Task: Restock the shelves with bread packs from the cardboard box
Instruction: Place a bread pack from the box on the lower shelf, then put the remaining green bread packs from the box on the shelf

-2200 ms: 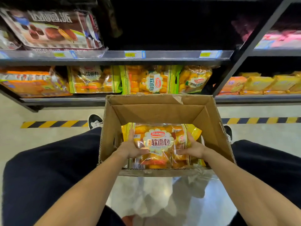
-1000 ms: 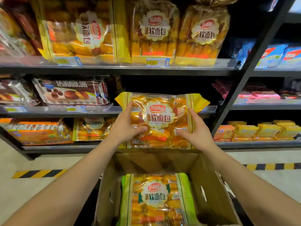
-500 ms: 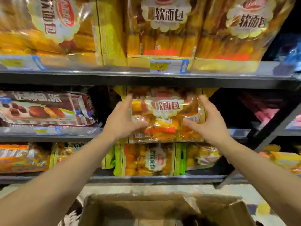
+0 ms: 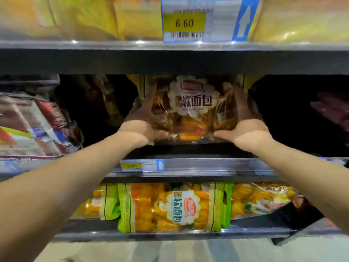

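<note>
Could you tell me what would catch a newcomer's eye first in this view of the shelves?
Dead centre, both hands, left and right, clasp a yellow bread pack inside the dark middle shelf bay. Above it, a yellow price tag reading 6.60 sits on the upper shelf edge. Below, a green-edged bread pack lies on its side on the lower shelf.

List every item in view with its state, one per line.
Yellow bread pack: upright, held inside the middle shelf.
Left hand: gripping the pack's left side.
Right hand: gripping its right side.
Green bread pack: standing on the lower shelf, label turned sideways.
6.60 price tag: clipped to the upper shelf edge.
</note>
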Available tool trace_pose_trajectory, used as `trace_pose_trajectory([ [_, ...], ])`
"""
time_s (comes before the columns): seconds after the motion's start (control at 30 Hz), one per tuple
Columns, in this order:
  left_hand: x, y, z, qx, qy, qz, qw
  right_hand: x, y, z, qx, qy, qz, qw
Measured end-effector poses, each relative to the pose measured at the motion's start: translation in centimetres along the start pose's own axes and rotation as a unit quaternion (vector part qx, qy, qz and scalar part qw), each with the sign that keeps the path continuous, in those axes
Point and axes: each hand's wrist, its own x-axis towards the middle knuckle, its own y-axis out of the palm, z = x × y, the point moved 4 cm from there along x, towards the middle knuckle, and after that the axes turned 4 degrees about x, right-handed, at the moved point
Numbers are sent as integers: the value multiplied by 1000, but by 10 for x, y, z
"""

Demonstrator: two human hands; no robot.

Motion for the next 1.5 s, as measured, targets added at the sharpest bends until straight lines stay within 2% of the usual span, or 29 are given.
trace_pose_trajectory([
  [0.2,38,13,5,21,21,-90,995,55,21,-21,21,-65,-53,996],
  [0.37,65,23,4,14,72,-135,988,82,38,-33,19,-69,-108,992],
  [0.53,87,29,3,-6,67,-155,986,102,45,-40,36,-89,-129,987],
  [0.83,120,43,9,46,35,-194,979,124,54,-39,56,-58,-133,988],
  [1.2,75,17,-7,70,71,-170,980,76,14,-27,15,-43,-106,993],
  [1.33,32,3,-24,92,43,-115,988,30,-11,-5,-29,-22,-57,998],
  [1.43,-22,-18,-48,119,-15,-62,991,-22,-32,15,-85,7,-7,996],
  [1.5,-65,-36,-67,165,-30,-38,985,-60,-47,30,-111,-11,-16,994],
])
